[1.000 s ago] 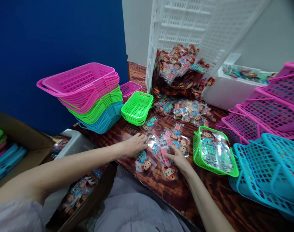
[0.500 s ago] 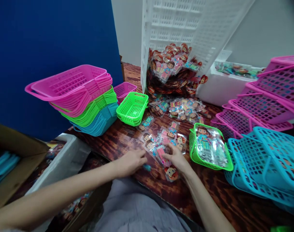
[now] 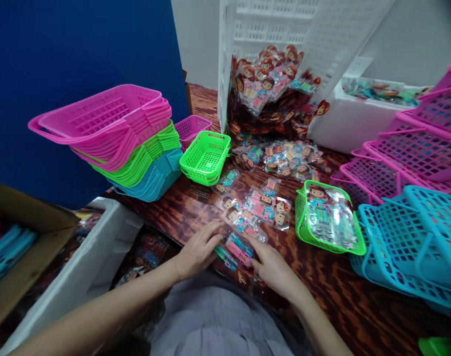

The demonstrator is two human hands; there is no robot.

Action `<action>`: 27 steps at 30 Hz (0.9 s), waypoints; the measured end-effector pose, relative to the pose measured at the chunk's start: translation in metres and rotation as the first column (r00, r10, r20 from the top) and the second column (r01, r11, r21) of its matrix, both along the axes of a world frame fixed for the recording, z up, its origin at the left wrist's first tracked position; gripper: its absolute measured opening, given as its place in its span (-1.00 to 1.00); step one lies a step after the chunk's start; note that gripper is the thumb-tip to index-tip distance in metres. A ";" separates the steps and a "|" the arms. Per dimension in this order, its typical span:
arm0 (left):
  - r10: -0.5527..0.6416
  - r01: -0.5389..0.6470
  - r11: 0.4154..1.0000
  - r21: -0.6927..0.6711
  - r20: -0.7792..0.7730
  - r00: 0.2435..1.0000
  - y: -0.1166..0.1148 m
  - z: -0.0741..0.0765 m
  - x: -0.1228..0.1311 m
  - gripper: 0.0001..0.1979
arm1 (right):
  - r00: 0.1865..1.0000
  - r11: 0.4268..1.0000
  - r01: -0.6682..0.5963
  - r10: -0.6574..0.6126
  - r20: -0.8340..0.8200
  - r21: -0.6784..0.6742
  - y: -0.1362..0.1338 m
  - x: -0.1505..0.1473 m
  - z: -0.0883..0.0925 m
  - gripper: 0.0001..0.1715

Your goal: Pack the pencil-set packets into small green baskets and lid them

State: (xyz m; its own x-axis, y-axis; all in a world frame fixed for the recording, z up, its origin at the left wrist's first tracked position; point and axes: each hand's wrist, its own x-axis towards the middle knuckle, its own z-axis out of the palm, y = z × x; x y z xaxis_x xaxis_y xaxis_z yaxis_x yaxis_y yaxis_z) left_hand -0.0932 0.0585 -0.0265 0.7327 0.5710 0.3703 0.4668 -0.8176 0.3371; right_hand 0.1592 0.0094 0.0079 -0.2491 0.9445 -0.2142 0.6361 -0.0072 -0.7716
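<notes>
Several clear plastic packets printed with cartoon figures lie before me. My right hand (image 3: 273,264) has its thumb and fingers closed on a packet with pink strips (image 3: 240,249) near the table's front edge. My left hand (image 3: 199,249) is beside it on the left, its thumb apart from its fingers, close to a packet with green and blue strips (image 3: 225,258). The two packets partly overlap. Just beyond my hands, loose packets (image 3: 243,223) are spread on the wood-patterned table. To the right, a green basket (image 3: 323,242) holds a pile of packets.
Stacked pink, green and blue baskets (image 3: 136,148) stand at left, beside a green basket (image 3: 205,160). A white crate (image 3: 225,69) at the back spills packets. Pink baskets (image 3: 414,148) and blue baskets (image 3: 391,237) line the right. A foam box (image 3: 99,247) sits lower left.
The pink-strip packet has come toward me with my right hand, and a green-and-blue one now lies beside it. My left hand's fingers have spread. The view has shifted slightly.
</notes>
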 end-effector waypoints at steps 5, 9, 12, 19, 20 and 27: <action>-0.009 0.010 0.998 -0.068 0.007 1.000 -0.005 0.000 0.013 -0.30 | 0.999 0.995 0.036 -0.036 -0.001 0.089 -0.007 -0.020 0.003 -0.32; -0.036 0.036 0.999 -0.006 -0.156 0.987 -0.005 0.012 0.019 -0.46 | 0.990 0.999 -0.020 0.026 -0.141 0.043 0.002 -0.021 0.004 -0.68; -0.037 0.040 0.999 0.005 -0.276 0.960 -0.001 0.023 0.022 -0.82 | 0.989 0.992 0.117 -0.112 -0.101 0.046 0.019 -0.003 -0.002 -0.70; -0.031 0.025 0.999 -0.019 -0.482 0.875 0.003 0.041 0.038 -0.92 | 0.881 0.918 0.079 -0.247 0.403 0.389 0.051 -0.008 -0.014 -0.51; -0.048 0.012 0.997 -0.072 -0.511 0.859 0.002 0.042 0.039 -0.91 | 0.864 0.928 0.047 -0.223 0.451 0.370 0.054 -0.014 -0.013 -0.44; -0.071 -0.070 0.965 -0.254 -0.505 0.860 -0.010 0.039 0.026 -0.84 | 0.846 0.963 0.103 -0.216 0.488 0.248 0.055 -0.014 -0.016 -0.30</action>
State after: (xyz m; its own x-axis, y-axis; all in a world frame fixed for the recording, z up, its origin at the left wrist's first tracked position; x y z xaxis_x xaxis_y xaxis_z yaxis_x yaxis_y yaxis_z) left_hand -0.0673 0.0488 0.0129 0.7776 0.5929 -0.2094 0.6288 -0.7363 0.2501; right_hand 0.1450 0.0639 -0.0077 -0.0010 0.9978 -0.0669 0.9411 -0.0217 -0.3375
